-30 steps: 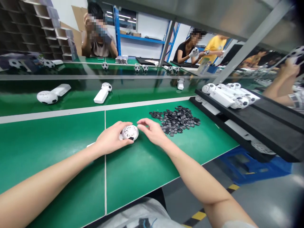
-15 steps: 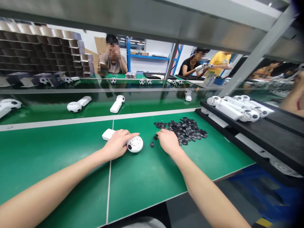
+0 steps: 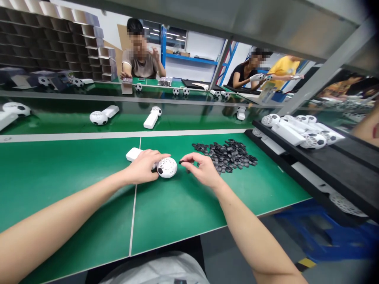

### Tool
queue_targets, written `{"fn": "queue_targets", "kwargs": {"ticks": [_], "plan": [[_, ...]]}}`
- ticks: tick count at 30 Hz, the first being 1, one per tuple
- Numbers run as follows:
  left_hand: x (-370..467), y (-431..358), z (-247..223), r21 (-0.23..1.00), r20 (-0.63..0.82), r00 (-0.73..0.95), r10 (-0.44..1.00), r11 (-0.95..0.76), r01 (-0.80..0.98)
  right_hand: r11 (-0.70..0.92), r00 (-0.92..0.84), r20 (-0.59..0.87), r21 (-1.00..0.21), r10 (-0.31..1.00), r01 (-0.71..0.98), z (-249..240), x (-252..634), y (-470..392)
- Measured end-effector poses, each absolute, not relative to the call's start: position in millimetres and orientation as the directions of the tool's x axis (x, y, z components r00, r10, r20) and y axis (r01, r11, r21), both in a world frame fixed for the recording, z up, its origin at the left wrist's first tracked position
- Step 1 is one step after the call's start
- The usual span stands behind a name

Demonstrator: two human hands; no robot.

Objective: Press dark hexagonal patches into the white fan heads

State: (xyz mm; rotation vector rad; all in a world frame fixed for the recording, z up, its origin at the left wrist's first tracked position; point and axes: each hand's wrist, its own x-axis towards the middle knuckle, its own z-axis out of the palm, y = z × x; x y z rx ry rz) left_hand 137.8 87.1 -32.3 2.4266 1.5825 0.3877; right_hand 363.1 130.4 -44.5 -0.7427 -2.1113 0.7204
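A white handheld fan (image 3: 167,168) with a football-patterned, slotted round head lies on the green table (image 3: 177,221). My left hand (image 3: 145,166) is closed around its neck, the handle showing beyond the fingers to the left. Just right of the ball head, my right hand (image 3: 203,169) pinches a small black piece (image 3: 181,162) between thumb and fingertips, slightly apart from the fan. Behind that hand spreads a heap of small flat black pieces (image 3: 232,156). One black patch is visible on the lower left of the fan head.
Black trays (image 3: 352,157) with several white fans (image 3: 288,130) stand to the right. Past the table's pale edge runs a dark green belt (image 3: 189,114), where more fans (image 3: 152,117) lie. Co-workers sit beyond it. A grey beam (image 3: 296,23) crosses overhead.
My right hand has moved left from the black pieces toward the fan head, a black piece now visible in its fingertips. My left hand still holds the fan. The camera view has tilted down.
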Motion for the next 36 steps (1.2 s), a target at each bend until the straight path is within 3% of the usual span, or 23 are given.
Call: {"fn": "queue_targets", "kwargs": {"ticks": [5, 8, 12, 17, 21, 24, 27, 30, 33, 36], "plan": [[144, 84, -27, 0.355, 0.049, 0.345, 0.937, -0.339, 0.871, 0.802, -0.697, 0.469, -0.534, 0.543, 0.266, -47, 355, 121], [151, 84, -27, 0.369, 0.074, 0.294, 0.953, -0.3, 0.88, 0.805, -0.683, 0.478, -0.519, 0.552, 0.287, -50, 350, 119], [156, 85, -28, 0.374, 0.09, 0.241, 0.966, -0.257, 0.891, 0.689, -0.61, 0.432, -0.669, 0.665, 0.278, -51, 346, 120], [161, 83, -31, 0.401, 0.085, 0.193, 0.978, -0.21, 0.892, 0.423, -0.566, 0.242, -0.881, 0.788, 0.213, -54, 344, 121], [160, 86, -32, 0.418, 0.099, 0.177, 0.979, -0.202, 0.886, 0.255, -0.564, 0.111, -0.95, 0.818, 0.182, -57, 338, 123], [153, 92, -30, 0.422, 0.082, 0.282, 0.956, -0.289, 0.859, 0.237, -0.568, 0.097, -0.955, 0.818, 0.178, -55, 339, 133], [141, 94, -25, 0.439, 0.035, 0.425, 0.905, -0.396, 0.807, 0.336, -0.393, 0.183, -0.868, 0.901, 0.366, -51, 354, 152], [134, 88, -25, 0.424, -0.022, 0.366, 0.93, -0.322, 0.846, 0.344, -0.235, 0.252, -0.67, 0.939, 0.658, -51, 375, 167], [138, 77, -32, 0.44, -0.048, 0.215, 0.975, -0.173, 0.881, 0.341, -0.291, 0.181, -0.567, 0.94, 0.749, -53, 383, 167], [146, 72, -36, 0.53, -0.039, 0.173, 0.984, -0.126, 0.839, 0.376, -0.364, 0.122, -0.476, 0.923, 0.795, -53, 377, 158]]}}
